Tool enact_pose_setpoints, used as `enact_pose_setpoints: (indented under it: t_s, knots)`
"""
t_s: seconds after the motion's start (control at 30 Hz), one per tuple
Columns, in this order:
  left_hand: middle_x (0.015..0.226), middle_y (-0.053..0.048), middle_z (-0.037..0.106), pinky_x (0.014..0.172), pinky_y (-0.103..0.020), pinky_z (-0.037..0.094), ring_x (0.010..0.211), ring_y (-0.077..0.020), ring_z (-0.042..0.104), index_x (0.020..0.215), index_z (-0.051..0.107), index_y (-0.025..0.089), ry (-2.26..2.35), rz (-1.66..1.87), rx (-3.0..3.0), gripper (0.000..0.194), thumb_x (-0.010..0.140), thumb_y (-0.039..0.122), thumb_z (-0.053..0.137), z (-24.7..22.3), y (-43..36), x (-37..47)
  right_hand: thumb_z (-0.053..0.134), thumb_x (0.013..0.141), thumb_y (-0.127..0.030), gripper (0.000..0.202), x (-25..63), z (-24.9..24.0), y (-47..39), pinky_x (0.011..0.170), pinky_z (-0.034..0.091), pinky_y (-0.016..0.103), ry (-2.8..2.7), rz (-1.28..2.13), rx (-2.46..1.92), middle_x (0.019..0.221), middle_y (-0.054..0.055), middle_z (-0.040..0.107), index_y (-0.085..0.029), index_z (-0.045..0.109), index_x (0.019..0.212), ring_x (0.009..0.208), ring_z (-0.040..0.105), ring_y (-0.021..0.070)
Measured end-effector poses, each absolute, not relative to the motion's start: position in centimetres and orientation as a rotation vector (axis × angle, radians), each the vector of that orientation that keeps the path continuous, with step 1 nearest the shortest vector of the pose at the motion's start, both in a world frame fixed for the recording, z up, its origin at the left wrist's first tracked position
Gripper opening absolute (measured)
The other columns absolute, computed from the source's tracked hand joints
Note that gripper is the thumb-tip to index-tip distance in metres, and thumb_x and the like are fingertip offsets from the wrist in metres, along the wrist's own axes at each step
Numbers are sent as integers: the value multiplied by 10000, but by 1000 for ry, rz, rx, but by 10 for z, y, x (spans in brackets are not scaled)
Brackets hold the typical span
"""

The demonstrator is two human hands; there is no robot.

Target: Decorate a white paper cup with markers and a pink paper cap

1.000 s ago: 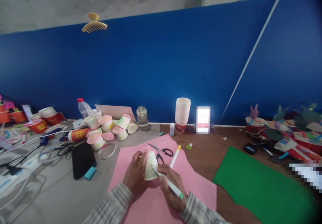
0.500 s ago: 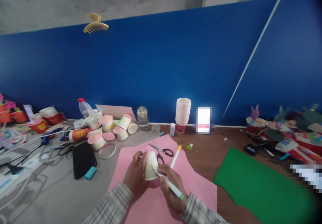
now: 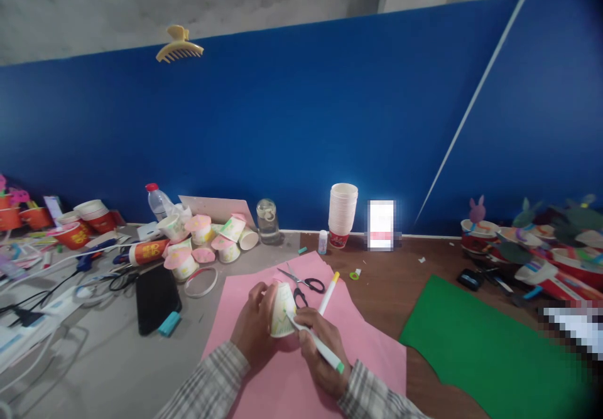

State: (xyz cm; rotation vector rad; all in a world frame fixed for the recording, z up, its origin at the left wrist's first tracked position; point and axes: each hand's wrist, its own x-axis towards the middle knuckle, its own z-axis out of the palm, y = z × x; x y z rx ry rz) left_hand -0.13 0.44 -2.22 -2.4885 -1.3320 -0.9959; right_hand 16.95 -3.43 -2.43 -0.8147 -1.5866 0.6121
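My left hand [image 3: 255, 328] is closed around the left side of a white paper cup [image 3: 282, 320] with green and yellow marks on its wall. The cup is held mouth down over pink paper [image 3: 377, 356]. In my right hand [image 3: 324, 351] is a white marker [image 3: 325, 348] with a green end; its tip meets the cup's wall. Just beyond the cup lie black-handled scissors [image 3: 308, 282], partly hidden by the cup and my right hand. Another white marker with a yellow end [image 3: 330, 290] rests on the pink paper to their right.
Decorated cups [image 3: 228, 249] cluster at the back left, near a glass jar [image 3: 268, 221]. A tall cup stack [image 3: 343, 212] stands beside a glue stick [image 3: 323, 242]. Green paper [image 3: 480, 350] lies at right. A black phone [image 3: 157, 298] and cables are at left; a blue partition [image 3: 301, 111] stands behind.
The marker tip has shifted slightly on the cup's wall. Both hands keep nearly the same place and the same hold.
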Motion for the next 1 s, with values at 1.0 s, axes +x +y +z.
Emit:
enact_pose_setpoints:
  t_s: [1.0]
  knots:
    - [1087, -102, 424, 695, -434, 555, 935, -302, 451, 1256, 261, 224, -1215, -937, -2449, 727, 631, 241, 633, -19, 3, 0, 516, 794, -218, 153, 169, -25, -35, 637, 558, 293, -1577, 597, -839, 810, 40, 674, -227, 635, 889, 727, 663, 229]
